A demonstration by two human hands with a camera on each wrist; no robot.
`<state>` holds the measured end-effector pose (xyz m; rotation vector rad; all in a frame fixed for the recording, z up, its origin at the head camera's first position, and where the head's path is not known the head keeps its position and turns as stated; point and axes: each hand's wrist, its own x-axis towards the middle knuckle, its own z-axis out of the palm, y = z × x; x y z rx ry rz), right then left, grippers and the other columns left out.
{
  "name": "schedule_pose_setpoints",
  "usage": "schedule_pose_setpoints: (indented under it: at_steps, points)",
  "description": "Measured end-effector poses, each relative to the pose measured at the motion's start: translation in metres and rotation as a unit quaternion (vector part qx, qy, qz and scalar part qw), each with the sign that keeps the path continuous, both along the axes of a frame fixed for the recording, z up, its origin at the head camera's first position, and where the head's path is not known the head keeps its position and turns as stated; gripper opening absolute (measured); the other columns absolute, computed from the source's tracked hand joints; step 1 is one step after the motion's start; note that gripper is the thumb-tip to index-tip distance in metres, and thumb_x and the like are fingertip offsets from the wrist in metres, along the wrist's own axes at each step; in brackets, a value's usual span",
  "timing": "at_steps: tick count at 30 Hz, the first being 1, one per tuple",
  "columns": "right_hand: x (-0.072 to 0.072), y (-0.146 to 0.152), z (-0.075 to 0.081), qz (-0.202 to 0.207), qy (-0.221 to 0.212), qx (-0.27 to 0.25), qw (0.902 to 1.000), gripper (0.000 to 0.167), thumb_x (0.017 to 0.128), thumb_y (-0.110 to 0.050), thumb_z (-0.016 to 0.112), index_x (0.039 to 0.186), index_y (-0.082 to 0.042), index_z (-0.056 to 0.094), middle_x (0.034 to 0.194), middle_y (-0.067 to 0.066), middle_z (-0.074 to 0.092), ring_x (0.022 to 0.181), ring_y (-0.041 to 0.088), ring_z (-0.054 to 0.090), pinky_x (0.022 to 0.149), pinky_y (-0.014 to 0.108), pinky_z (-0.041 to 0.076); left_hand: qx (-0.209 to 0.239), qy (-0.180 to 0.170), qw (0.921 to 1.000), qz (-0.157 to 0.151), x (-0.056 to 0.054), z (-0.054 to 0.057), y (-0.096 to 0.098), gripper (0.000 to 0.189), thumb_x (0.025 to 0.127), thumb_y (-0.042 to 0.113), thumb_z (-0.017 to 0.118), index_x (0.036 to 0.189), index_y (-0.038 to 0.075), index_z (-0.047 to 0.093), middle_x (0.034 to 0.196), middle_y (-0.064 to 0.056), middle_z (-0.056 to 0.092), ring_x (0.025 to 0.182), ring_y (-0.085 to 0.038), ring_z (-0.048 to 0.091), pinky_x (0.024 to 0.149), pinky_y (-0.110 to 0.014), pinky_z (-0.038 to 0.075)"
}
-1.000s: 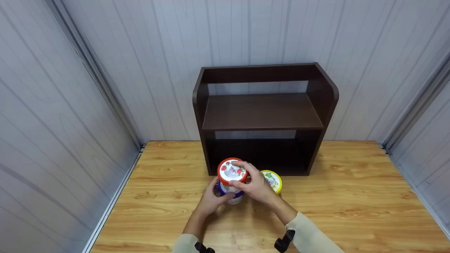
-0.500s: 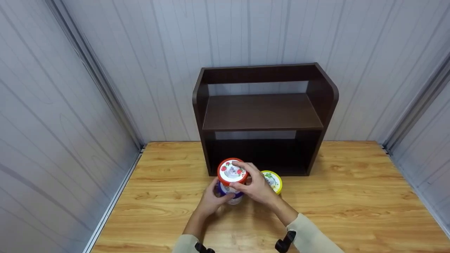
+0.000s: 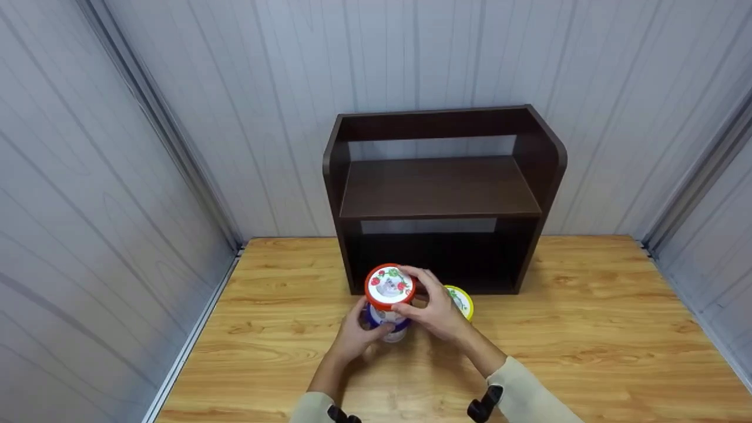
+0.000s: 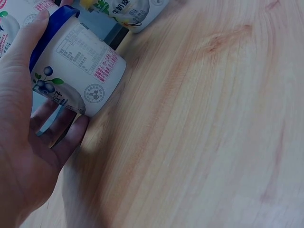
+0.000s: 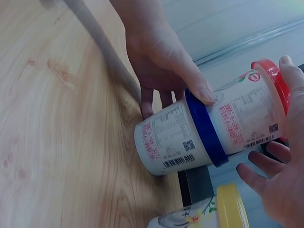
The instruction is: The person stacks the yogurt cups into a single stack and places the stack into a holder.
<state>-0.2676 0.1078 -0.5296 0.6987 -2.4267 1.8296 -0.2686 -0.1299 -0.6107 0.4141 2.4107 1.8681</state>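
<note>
A yogurt tub with a blue lid (image 5: 175, 140) and a blueberry print stands on the table. On top of it sits a second yogurt tub with a red lid (image 3: 390, 286), upright, strawberries on its top. My left hand (image 3: 352, 337) holds the lower tub around its blue rim, thumb at the front edge. Beside the red lid is my right hand (image 3: 437, 310), fingers spread and loose around the upper tub. In the right wrist view its thumb lies by the red lid and its lower fingers stand apart from the tub wall. A yellow-lidded tub (image 3: 463, 302) is partly hidden behind that hand.
A dark brown two-level shelf (image 3: 440, 188) stands behind the tubs on the wooden table (image 3: 264, 329). The yellow-lidded tub is close to its lower front edge. Pale panelled walls (image 3: 282, 117) rise at the back and sides.
My right hand has loosened and drawn slightly right, showing more of the red lid and covering more of the yellow one. The left hand keeps its hold on the blue-lidded tub.
</note>
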Motion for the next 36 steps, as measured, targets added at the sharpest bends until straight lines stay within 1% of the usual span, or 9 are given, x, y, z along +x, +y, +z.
schedule_pose_setpoints:
  at_steps: [3, 9, 14, 18, 23, 28, 32, 35, 36]
  points:
    - [0.001, 0.004, 0.0, 0.001, -0.001, -0.017, 0.9999, 0.077, 0.098, -0.021, 0.09, 0.165, -0.011, 0.053, 0.158, 0.018, 0.057, 0.147, 0.037, 0.062, 0.119, 0.034, 0.056, 0.007, -0.005, 1.0, 0.003, 0.001, 0.0, 0.001, 0.082, 0.096, 0.021, 0.09, 0.165, 0.003, 0.05, 0.16, -0.023, 0.063, 0.15, -0.041, 0.06, 0.125, -0.052, 0.05]
    - [0.002, 0.014, -0.002, 0.0, 0.004, -0.03, 0.9995, 0.079, 0.099, -0.017, 0.089, 0.166, -0.005, 0.049, 0.167, 0.021, 0.051, 0.15, 0.043, 0.061, 0.119, 0.052, 0.057, 0.015, 0.001, 0.9999, 0.007, 0.001, -0.001, 0.002, 0.082, 0.094, 0.019, 0.092, 0.164, 0.003, 0.051, 0.158, -0.024, 0.064, 0.15, -0.041, 0.059, 0.126, -0.054, 0.047]
    - [0.002, 0.024, -0.005, -0.031, 0.031, -0.008, 0.999, 0.078, 0.096, -0.016, 0.091, 0.163, -0.005, 0.053, 0.166, 0.021, 0.055, 0.149, 0.049, 0.061, 0.113, 0.062, 0.06, 0.014, 0.003, 0.9999, 0.006, 0.001, -0.002, 0.002, 0.083, 0.094, 0.019, 0.092, 0.164, 0.003, 0.051, 0.159, -0.024, 0.064, 0.151, -0.042, 0.059, 0.128, -0.059, 0.045]
    - [0.003, 0.033, -0.005, -0.052, 0.028, -0.003, 0.9983, 0.075, 0.096, -0.014, 0.091, 0.161, -0.005, 0.056, 0.167, 0.02, 0.056, 0.151, 0.051, 0.059, 0.115, 0.068, 0.057, 0.015, 0.004, 0.9999, 0.004, 0.002, -0.001, 0.002, 0.082, 0.095, 0.018, 0.091, 0.164, 0.002, 0.05, 0.159, -0.024, 0.064, 0.151, -0.044, 0.059, 0.128, -0.06, 0.046]
    - [0.004, 0.044, -0.006, -0.068, 0.012, -0.012, 0.9975, 0.075, 0.094, -0.009, 0.092, 0.161, -0.004, 0.057, 0.167, 0.021, 0.056, 0.153, 0.053, 0.056, 0.12, 0.07, 0.054, 0.016, 0.01, 0.9998, -0.003, 0.001, 0.0, 0.001, 0.081, 0.097, 0.021, 0.09, 0.164, 0.002, 0.05, 0.159, -0.026, 0.063, 0.151, -0.046, 0.059, 0.128, -0.063, 0.048]
    - [0.004, 0.054, -0.008, -0.077, 0.005, -0.016, 0.9969, 0.076, 0.094, -0.008, 0.091, 0.161, -0.005, 0.057, 0.168, 0.021, 0.055, 0.155, 0.054, 0.054, 0.122, 0.069, 0.053, 0.014, 0.031, 0.9994, -0.006, -0.001, -0.007, -0.002, 0.085, 0.096, 0.03, 0.091, 0.164, 0.003, 0.05, 0.156, -0.027, 0.064, 0.148, -0.045, 0.061, 0.125, -0.062, 0.051]
    - [0.004, 0.063, -0.01, -0.083, 0.012, -0.007, 0.9964, 0.075, 0.095, -0.009, 0.091, 0.161, -0.004, 0.057, 0.167, 0.02, 0.056, 0.156, 0.053, 0.054, 0.123, 0.071, 0.051, 0.002, 0.054, 0.9985, -0.004, -0.004, -0.013, -0.003, 0.085, 0.096, 0.037, 0.091, 0.165, 0.007, 0.052, 0.156, -0.023, 0.066, 0.146, -0.038, 0.064, 0.123, -0.059, 0.053]
    - [0.004, 0.068, -0.011, -0.093, 0.019, 0.005, 0.9954, 0.074, 0.094, -0.011, 0.092, 0.16, -0.005, 0.059, 0.164, 0.019, 0.059, 0.156, 0.05, 0.055, 0.124, 0.069, 0.05, 0.003, 0.052, 0.9986, -0.007, -0.004, -0.013, -0.004, 0.084, 0.096, 0.036, 0.091, 0.165, 0.007, 0.052, 0.156, -0.023, 0.066, 0.147, -0.04, 0.063, 0.124, -0.062, 0.052]
    - [0.005, 0.07, -0.012, -0.098, 0.022, 0.009, 0.9949, 0.073, 0.094, -0.011, 0.092, 0.159, -0.005, 0.06, 0.163, 0.018, 0.06, 0.155, 0.049, 0.055, 0.124, 0.067, 0.051, 0.008, 0.048, 0.9987, -0.012, -0.004, -0.013, -0.003, 0.084, 0.097, 0.034, 0.091, 0.165, 0.005, 0.05, 0.157, -0.025, 0.064, 0.148, -0.043, 0.061, 0.125, -0.065, 0.05]
